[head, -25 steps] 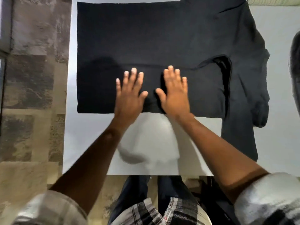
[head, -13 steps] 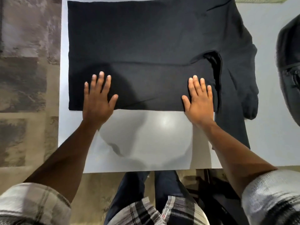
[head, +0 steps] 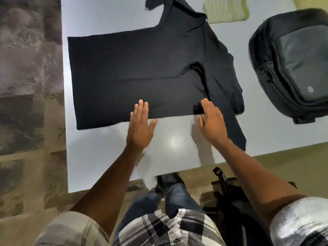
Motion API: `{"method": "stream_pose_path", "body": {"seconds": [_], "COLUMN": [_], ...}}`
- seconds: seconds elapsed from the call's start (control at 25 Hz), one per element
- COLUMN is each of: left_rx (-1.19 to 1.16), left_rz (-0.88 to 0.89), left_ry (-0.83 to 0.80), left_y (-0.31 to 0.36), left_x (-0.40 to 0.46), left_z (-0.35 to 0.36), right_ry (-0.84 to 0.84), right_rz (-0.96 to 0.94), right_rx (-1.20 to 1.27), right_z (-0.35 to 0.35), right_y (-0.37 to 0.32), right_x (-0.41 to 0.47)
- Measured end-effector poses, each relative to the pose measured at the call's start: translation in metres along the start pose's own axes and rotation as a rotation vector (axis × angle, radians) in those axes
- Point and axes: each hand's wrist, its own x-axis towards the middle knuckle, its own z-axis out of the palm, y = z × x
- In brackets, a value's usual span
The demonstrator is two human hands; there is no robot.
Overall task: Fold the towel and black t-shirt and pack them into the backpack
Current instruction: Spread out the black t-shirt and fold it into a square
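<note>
We cannot see the right hand's [head: 212, 121] fingertips, which curl out of sight at the black t-shirt's [head: 134, 71] near edge. The backpack [head: 291, 64] runs off the right edge of the frame, and the folded towel [head: 225, 10] is cut by the top edge. The floor at left is smeared by blur

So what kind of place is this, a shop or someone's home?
Probably a home room, though that is a guess. A plain white table stands on a worn patterned rug, with a black t-shirt, folded green towel and backpack laid out for packing.
</note>
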Motion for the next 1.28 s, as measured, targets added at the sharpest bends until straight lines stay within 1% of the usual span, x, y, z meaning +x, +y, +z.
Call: {"method": "stream_pose_path", "body": {"seconds": [0.12,0.16,0.24,0.32,0.4,0.52,0.6,0.68,0.8,0.88,0.96,1.08,1.16,1.2,1.28], "left_rx": [-0.101,-0.101,-0.067,-0.122,-0.26,-0.429,-0.493,-0.522,-0.532,-0.604,-0.681,-0.962,-1.167,-1.248,-1.356], "left_rz": [0.047,0.075,0.192,0.263,0.181,-0.049,-0.181,-0.25,-0.227,-0.266,-0.361,-0.534,-0.574,-0.59,-0.612], "left_ry": [-0.111,-0.131,-0.14,-0.187,-0.313,-0.485,-0.558,-0.61,-0.565,-0.538,-0.557,-0.611,-0.611,-0.58,-0.457], "left_y": [0.047,0.061,0.086,0.11,0.131,0.156,0.166,0.171,0.174,0.172,0.17,0.157,0.143,0.135,0.122], "left_x": [-0.001,-0.003,-0.006,-0.009,-0.012,-0.009,-0.002,0.003,0.007,0.01,0.012,0.012,0.009,0.007,0.005], "left_z": [0.02,0.026,0.038,0.052,0.065,0.08,0.085,0.09,0.098,0.096,0.087,0.068,0.052,0.044,0.023], "right_ry": [0.06,0.07,0.063,0.062,0.065,0.007,-0.045,-0.106,-0.156,-0.152,-0.156,-0.216,-0.222,-0.224,-0.234], "right_rz": [0.077,0.112,0.219,0.367,0.5,0.668,0.697,0.698,0.732,0.826,0.903,0.931,0.894,0.873,0.849], "right_rx": [0.02,0.023,0.029,0.049,0.046,0.13,0.207,0.235,0.341,0.583,0.871,1.068,1.164,1.208,1.295], "right_z": [-0.01,-0.013,-0.017,-0.021,-0.024,-0.028,-0.029,-0.028,-0.021,-0.016,-0.018,-0.031,-0.032,-0.032,-0.025], "right_y": [0.015,0.021,0.036,0.051,0.068,0.084,0.085,0.083,0.075,0.068,0.055,0.032,0.014,0.005,-0.01], "right_x": [-0.016,-0.022,-0.035,-0.045,-0.052,-0.062,-0.067,-0.069,-0.066,-0.065,-0.061,-0.054,-0.047,-0.043,-0.034]}}
